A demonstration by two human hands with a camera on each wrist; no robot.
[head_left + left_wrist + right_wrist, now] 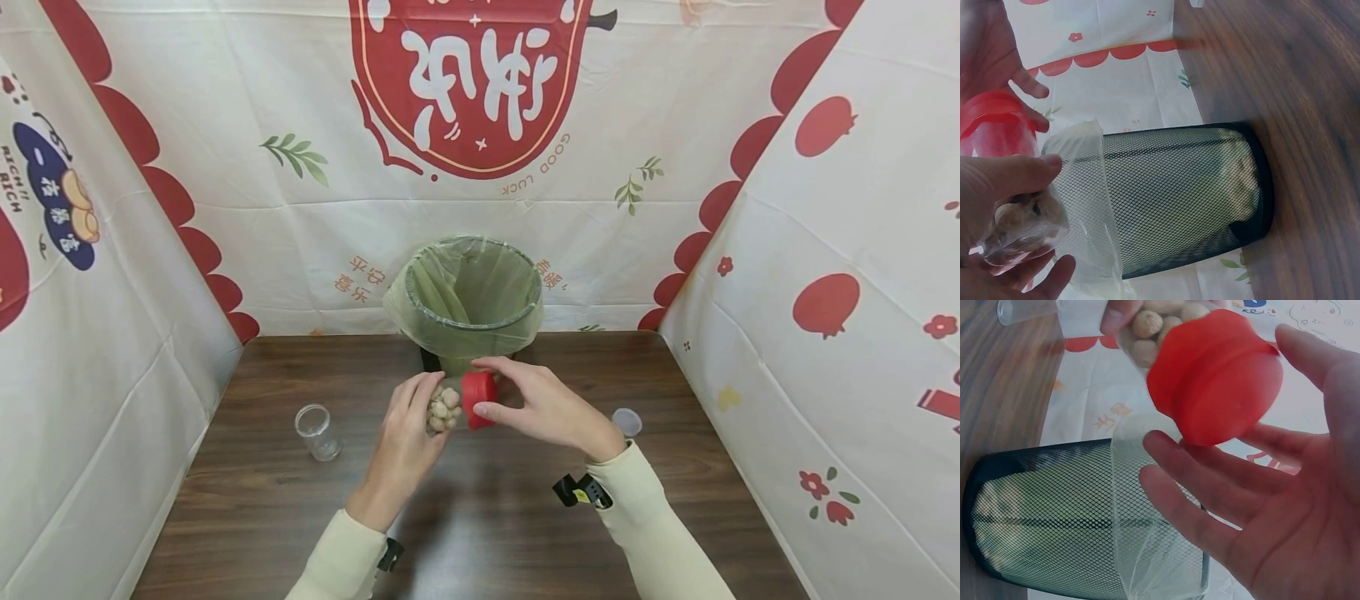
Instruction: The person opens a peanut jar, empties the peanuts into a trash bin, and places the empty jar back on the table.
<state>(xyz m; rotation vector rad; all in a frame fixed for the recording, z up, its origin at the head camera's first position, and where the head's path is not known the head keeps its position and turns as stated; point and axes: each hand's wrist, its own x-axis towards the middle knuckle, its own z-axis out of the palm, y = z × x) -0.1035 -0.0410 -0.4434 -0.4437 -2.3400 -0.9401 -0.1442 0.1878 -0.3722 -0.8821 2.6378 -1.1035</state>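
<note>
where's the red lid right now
In the head view, the red lid is near the middle, between thumb and fingers of the right hand, just right of the clear container in the left hand.

Shows plain red on the lid [478, 400], beige on the round pieces [444, 408]. Runs wood-grained brown over the table [262, 517], white with red scallops over the cloth [315, 242].

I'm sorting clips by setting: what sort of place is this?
Probably a small staged recording booth rather than an ordinary room. Printed cloth hangs behind and along both sides of a wood-grain table, and a lined mesh wastebasket stands at its back.
</note>
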